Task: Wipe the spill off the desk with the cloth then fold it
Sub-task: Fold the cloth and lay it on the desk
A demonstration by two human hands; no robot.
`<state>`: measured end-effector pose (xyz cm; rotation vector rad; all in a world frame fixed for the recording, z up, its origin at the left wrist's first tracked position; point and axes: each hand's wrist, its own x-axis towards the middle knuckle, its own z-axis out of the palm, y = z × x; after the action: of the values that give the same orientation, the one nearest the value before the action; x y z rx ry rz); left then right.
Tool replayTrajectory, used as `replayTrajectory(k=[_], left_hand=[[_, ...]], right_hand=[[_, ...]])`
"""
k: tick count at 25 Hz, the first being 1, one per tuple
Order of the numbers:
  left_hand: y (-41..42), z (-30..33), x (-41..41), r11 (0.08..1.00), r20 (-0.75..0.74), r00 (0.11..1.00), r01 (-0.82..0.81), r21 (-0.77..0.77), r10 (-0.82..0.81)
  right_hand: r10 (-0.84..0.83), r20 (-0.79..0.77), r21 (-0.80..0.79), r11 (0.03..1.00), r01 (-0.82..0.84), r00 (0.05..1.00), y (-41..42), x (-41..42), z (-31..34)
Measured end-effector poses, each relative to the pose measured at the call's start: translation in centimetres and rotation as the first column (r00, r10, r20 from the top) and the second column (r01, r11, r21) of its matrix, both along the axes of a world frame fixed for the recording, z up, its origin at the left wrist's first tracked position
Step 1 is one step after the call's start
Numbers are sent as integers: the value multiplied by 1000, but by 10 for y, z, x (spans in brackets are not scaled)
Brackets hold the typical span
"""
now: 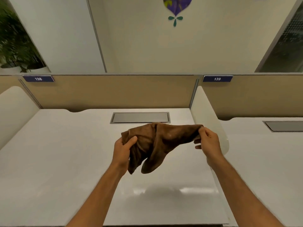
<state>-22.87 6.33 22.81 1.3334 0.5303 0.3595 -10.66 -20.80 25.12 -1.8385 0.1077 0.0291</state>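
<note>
A brown cloth (161, 141) hangs in the air above the white desk (65, 161), stretched between both hands. My left hand (123, 149) grips its left corner with the thumb on top. My right hand (207, 143) pinches the right corner between thumb and fingers. The cloth's lower part droops in two loose folds below the hands. No spill shows on the desk; only glossy reflections appear near the front.
A grey cable hatch (140, 117) is set into the desk at the back. A tan partition (114, 90) with labels 138 and 139 closes the far side. A white divider (211, 122) stands at the right, with a neighbouring desk (262, 153) beyond it.
</note>
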Motion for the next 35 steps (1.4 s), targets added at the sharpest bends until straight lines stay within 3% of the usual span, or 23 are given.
replayTrajectory(k=[3,5,7,9,11,13,18,22,26,31,35], left_hand=[[26,4,19,992,10,997,76,97,-78],[41,0,25,992,5,995,96,87,-97],[49,-4,28,993,11,994,110,39,-111],[54,-5,38,992,14,992,129,10,-129],[56,-6,49,990,0,991,136,25,-136],[58,-6,56,989,-28,990,139,48,-138],[83,-32,60,982,-146,979,161,103,-145],[97,-60,77,933,-286,932,288,218,-221],[100,-68,117,894,-356,913,320,315,-201],[100,-63,157,859,-222,962,243,450,-156],[88,-104,138,840,-213,957,275,468,-195]], right_hand=[[-37,20,-62,997,38,999,11,8,-8],[-46,44,-21,999,47,998,13,15,-4],[-35,-3,234,972,35,999,23,15,-3],[87,-202,529,848,34,976,45,11,-17],[246,-380,629,776,54,891,65,6,-36],[275,-500,598,796,97,821,70,9,-44],[250,-607,274,957,-96,754,43,37,-62],[150,-609,33,986,-165,779,50,71,-65],[68,-482,48,998,-51,874,78,116,-62],[28,-251,63,998,-12,968,76,142,-57],[52,-253,26,999,-47,966,51,112,-108]])
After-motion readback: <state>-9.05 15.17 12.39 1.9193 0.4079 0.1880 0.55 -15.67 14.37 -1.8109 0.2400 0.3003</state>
